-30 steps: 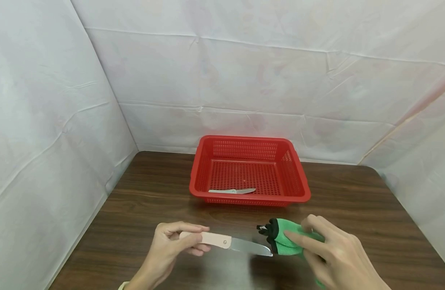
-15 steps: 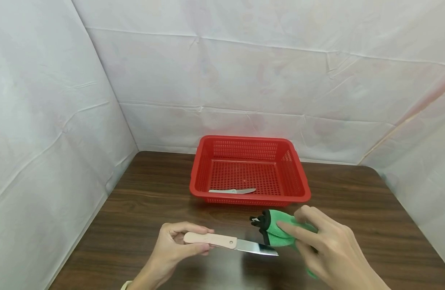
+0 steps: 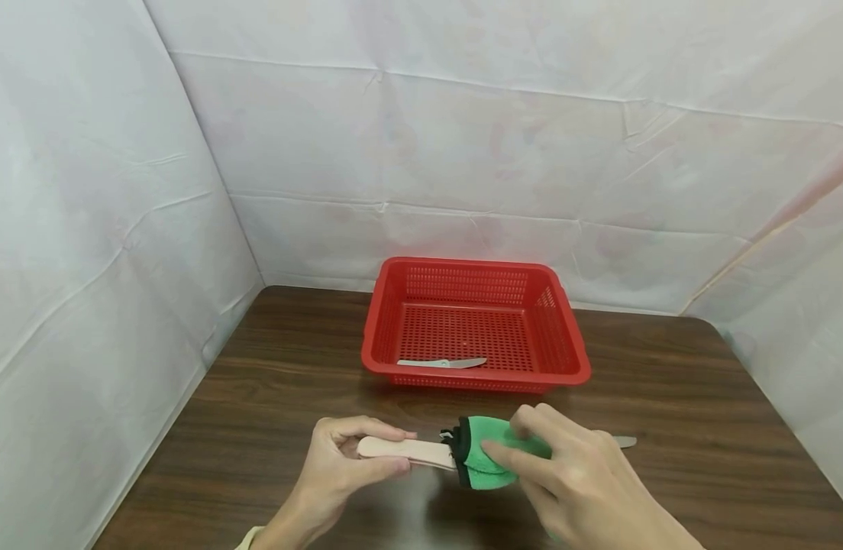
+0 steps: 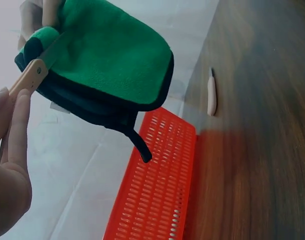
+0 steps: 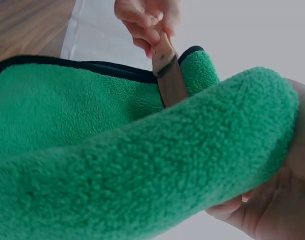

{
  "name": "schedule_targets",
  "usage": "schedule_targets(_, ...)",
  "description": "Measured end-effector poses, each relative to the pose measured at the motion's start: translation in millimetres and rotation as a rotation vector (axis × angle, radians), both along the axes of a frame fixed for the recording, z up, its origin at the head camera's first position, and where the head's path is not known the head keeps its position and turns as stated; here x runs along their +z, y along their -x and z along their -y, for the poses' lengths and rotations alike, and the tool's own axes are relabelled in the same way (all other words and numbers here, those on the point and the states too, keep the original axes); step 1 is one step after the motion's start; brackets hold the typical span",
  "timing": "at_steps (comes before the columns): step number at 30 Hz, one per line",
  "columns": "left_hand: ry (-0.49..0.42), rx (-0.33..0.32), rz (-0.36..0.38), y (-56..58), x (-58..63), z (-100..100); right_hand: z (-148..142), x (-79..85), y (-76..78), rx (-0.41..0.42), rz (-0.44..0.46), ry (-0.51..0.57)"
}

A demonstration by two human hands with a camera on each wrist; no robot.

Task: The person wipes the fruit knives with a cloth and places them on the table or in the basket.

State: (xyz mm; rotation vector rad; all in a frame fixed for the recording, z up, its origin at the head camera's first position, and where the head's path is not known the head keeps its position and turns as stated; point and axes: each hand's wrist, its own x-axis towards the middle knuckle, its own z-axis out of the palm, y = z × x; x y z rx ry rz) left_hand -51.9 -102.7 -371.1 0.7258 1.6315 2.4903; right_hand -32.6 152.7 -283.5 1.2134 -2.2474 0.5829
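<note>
My left hand [image 3: 332, 462] grips the pale handle of a knife [image 3: 408, 452], pinching it between thumb and fingers with the handle pointing right. A green towel [image 3: 490, 451] with black edging is wrapped over the blade, held in the curled fingers of my right hand [image 3: 579, 470]. Its front edge lies right where handle meets blade, so the head view hides the blade. The right wrist view shows the metal blade [image 5: 172, 87] lying in the folded towel.
A red perforated basket [image 3: 579, 367] stands at the back middle of the brown wooden table [image 3: 270, 367], with a light-handled knife [image 3: 442, 363] inside. Another knife [image 4: 211, 95] lies on the table right of the basket, partly behind my right hand. White cloth walls [image 3: 463, 153] surround the table.
My right hand has carried the towel left along the blade up to the handle, covering the blade. A knife tip on the table now shows past that hand. My left hand has shifted slightly right.
</note>
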Motion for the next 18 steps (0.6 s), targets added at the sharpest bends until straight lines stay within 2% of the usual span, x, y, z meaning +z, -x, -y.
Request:
schedule_targets(4, 0.003, 0.031, -0.017, -0.9, 2.0, -0.3, -2.0, -1.3, -4.3, -0.033, 0.113, -0.082)
schedule_targets(8, -0.011, 0.05, -0.048, -2.4, 2.6, -0.1, -3.1, -1.1, -7.0, -0.056, 0.161, -0.136)
schedule_targets(16, -0.06, 0.068, -0.126, -3.5, 2.4, 1.7, -7.4, -3.0, -8.1, -0.062, 0.122, -0.14)
schedule_targets(18, -0.068, 0.075, -0.136, -4.1, 2.4, 3.7, -10.3, -2.8, -10.7, -0.1, 0.147, -0.168)
